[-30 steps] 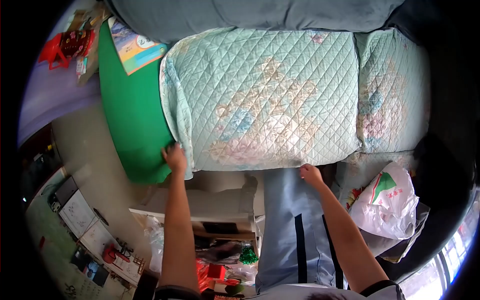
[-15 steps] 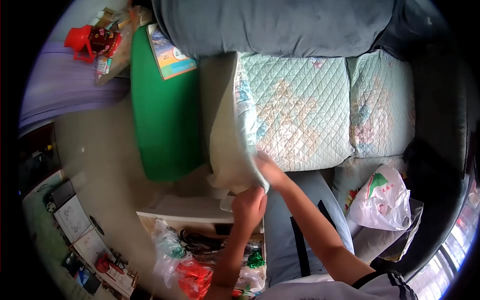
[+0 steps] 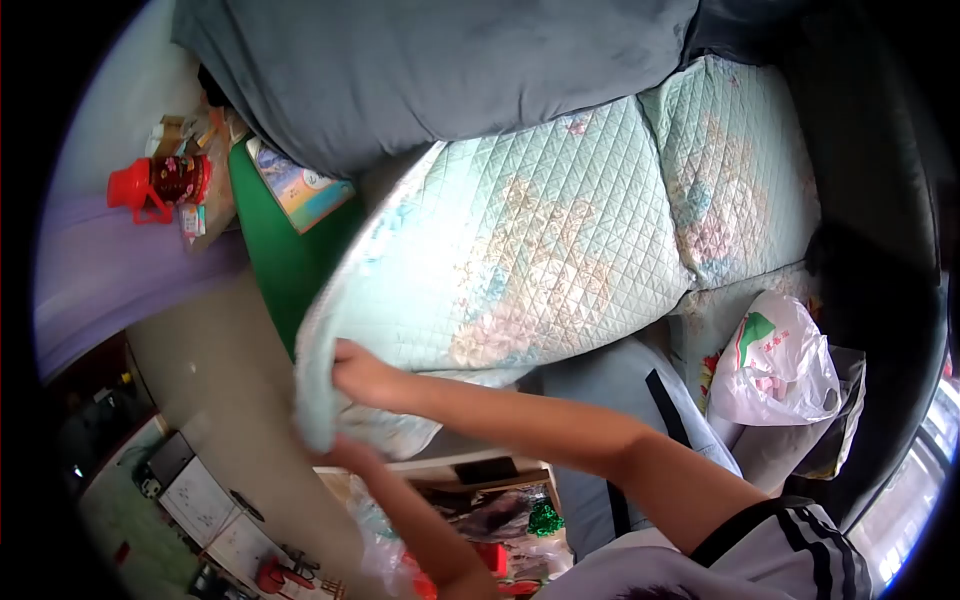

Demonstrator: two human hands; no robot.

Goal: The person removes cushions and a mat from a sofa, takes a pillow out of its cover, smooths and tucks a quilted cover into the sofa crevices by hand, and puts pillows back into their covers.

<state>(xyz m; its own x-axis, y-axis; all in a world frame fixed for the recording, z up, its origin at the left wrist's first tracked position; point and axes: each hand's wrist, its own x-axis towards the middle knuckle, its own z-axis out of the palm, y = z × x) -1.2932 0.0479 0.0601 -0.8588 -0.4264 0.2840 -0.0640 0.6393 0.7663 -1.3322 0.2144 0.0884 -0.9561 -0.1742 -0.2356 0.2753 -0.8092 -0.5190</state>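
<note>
Swung leftward since half a second ago: edge of pad (image 3: 560,230), with its length running rightward along sofa (image 3: 420,70). Pinching that edge with right hand (image 3: 375,380), nearer pad's middle; cannot tell grip of blurred left hand (image 3: 347,455).

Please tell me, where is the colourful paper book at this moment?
In the head view, the colourful paper book lies at the upper left, on the smooth green surface, beside the grey fabric cushion and left of the pale-green floral quilted cover.
</note>
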